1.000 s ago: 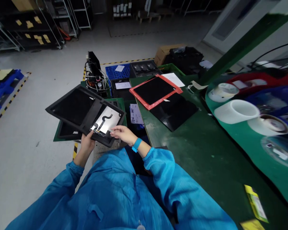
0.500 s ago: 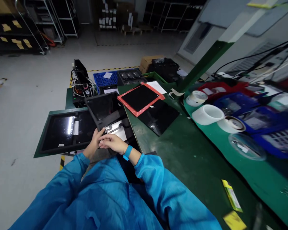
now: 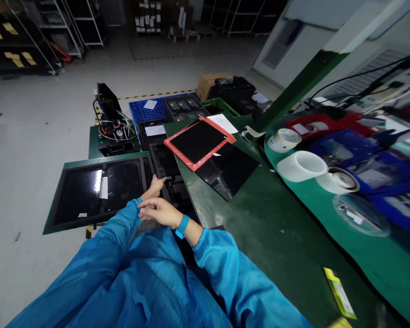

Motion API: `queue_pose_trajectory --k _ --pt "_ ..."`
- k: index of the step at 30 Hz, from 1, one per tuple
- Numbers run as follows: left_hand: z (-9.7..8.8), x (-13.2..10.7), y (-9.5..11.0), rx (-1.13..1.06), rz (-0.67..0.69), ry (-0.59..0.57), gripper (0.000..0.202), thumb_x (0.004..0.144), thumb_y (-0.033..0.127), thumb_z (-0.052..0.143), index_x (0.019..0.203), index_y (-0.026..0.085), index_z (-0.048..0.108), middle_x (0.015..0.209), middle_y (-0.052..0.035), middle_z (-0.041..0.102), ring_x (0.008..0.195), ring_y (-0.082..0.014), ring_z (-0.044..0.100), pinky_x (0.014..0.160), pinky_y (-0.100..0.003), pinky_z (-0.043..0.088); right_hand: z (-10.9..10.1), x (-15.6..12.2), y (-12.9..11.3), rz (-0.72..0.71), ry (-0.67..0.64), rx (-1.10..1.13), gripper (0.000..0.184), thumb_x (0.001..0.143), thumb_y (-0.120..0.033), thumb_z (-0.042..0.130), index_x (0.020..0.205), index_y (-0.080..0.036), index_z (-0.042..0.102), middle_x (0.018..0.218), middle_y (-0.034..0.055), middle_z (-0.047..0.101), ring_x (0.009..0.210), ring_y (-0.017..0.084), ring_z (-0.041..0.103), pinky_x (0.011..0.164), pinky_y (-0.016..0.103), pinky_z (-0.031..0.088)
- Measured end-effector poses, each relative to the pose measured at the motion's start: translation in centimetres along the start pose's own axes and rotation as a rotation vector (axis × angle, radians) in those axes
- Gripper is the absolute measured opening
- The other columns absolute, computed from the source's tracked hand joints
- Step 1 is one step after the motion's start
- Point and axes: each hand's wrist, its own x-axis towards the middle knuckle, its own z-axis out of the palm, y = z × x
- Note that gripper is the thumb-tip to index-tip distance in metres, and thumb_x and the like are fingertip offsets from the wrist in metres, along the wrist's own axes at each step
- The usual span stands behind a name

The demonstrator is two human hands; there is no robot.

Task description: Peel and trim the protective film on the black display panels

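Note:
My left hand [image 3: 156, 186] is at the near left corner of a black foam tray [image 3: 157, 157], its fingers closed round the edge. This tray lies low beside the green table, partly under the table's edge. My right hand [image 3: 162, 212], with a blue band at its wrist, hovers in front of my body. Its fingers are loosely stretched and hold nothing. Left of my hands, another black tray [image 3: 104, 212] holds dark glassy panels. On the table lie a black panel with a red border [image 3: 196, 141] and a bare black panel [image 3: 227, 171].
The green table [image 3: 246, 237] runs along my right. White tape rolls [image 3: 302, 166] and blue bins [image 3: 372, 175] stand on its raised shelf. Black equipment with hoses [image 3: 114, 125] sits ahead left, near a blue pallet [image 3: 145, 110]. A green post [image 3: 300, 86] rises at the right.
The tray in my left hand has moved right and down from its tilted position, covering the silvery part below it. My left hand has moved right with it; my right hand stays almost in place.

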Motion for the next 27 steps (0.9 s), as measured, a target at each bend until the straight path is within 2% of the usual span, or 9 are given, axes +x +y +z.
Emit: queue_pose_trajectory --k 5,7,10,15,20,22,24,27 --pt "0.7 -0.1 -1.3 0.255 0.149 0.077 0.047 0.102 0.037 0.070 0.143 0.018 0.060 0.150 -0.0149 0.058 0.132 -0.0328 0.061 0.110 -0.057 0.054 -0.4 -0.2 -0.4 0.006 -0.013 0.022 0.043 0.082 -0.049 0.090 0.107 -0.017 0.077 0.088 0.0034 0.079 0.083 0.019 0.078 0.090 0.036 0.061" --pt "1.1 -1.0 -1.9 0.339 0.227 0.055 0.050 0.102 0.038 0.070 0.147 0.020 0.058 0.158 -0.0158 0.050 0.141 -0.0355 0.054 0.116 -0.061 0.048 -0.5 -0.3 -0.7 0.006 -0.018 0.036 0.043 0.082 -0.048 0.089 0.108 -0.017 0.077 0.088 0.0032 0.079 0.085 0.019 0.078 0.092 0.037 0.061" --pt "1.6 -2.6 -2.7 0.450 0.324 -0.040 0.052 0.102 0.038 0.069 0.150 0.023 0.057 0.166 -0.0152 0.043 0.149 -0.0373 0.045 0.123 -0.064 0.039 -0.5 -0.5 -1.0 0.010 -0.027 0.055 0.041 0.082 -0.047 0.089 0.108 -0.017 0.077 0.087 0.0026 0.078 0.085 0.019 0.078 0.092 0.036 0.062" --pt "1.7 -4.3 -3.6 0.594 0.372 -0.190 0.042 0.102 0.039 0.069 0.140 0.021 0.065 0.160 -0.0155 0.051 0.147 -0.0351 0.049 0.124 -0.062 0.039 -0.4 -0.6 -1.1 0.030 -0.035 0.076 0.039 0.082 -0.045 0.089 0.107 -0.018 0.078 0.086 0.0018 0.078 0.083 0.019 0.077 0.091 0.036 0.062" --pt "1.7 -4.7 -3.4 0.656 0.392 -0.203 0.039 0.103 0.039 0.069 0.138 0.021 0.066 0.157 -0.0149 0.054 0.144 -0.0338 0.052 0.122 -0.061 0.042 -0.6 -0.8 -1.4 0.048 -0.031 0.076 0.039 0.082 -0.045 0.089 0.108 -0.018 0.077 0.088 0.0022 0.078 0.086 0.019 0.078 0.093 0.037 0.062" --pt "1.0 -4.4 -2.7 0.659 0.408 -0.176 0.038 0.103 0.039 0.069 0.136 0.021 0.067 0.155 -0.0147 0.056 0.141 -0.0330 0.054 0.120 -0.060 0.045 -0.7 -0.9 -1.4 0.052 -0.026 0.078 0.040 0.082 -0.045 0.089 0.109 -0.019 0.077 0.089 0.0025 0.079 0.085 0.019 0.078 0.091 0.036 0.062" --pt "-0.8 -3.8 -1.4 0.655 0.417 -0.128 0.038 0.103 0.039 0.069 0.136 0.021 0.067 0.154 -0.0146 0.056 0.140 -0.0327 0.055 0.119 -0.059 0.046 -0.7 -1.0 -1.4 0.056 -0.025 0.087 0.041 0.081 -0.046 0.089 0.109 -0.019 0.077 0.089 0.0029 0.079 0.085 0.019 0.078 0.090 0.036 0.062" --pt "-5.8 -1.7 1.5 0.649 0.399 0.009 0.040 0.102 0.039 0.070 0.136 0.019 0.067 0.155 -0.0151 0.056 0.141 -0.0335 0.054 0.120 -0.060 0.045 -0.7 -1.0 -1.3 0.064 -0.030 0.108 0.044 0.079 -0.047 0.090 0.108 -0.018 0.076 0.088 0.0033 0.079 0.084 0.018 0.077 0.090 0.035 0.062"
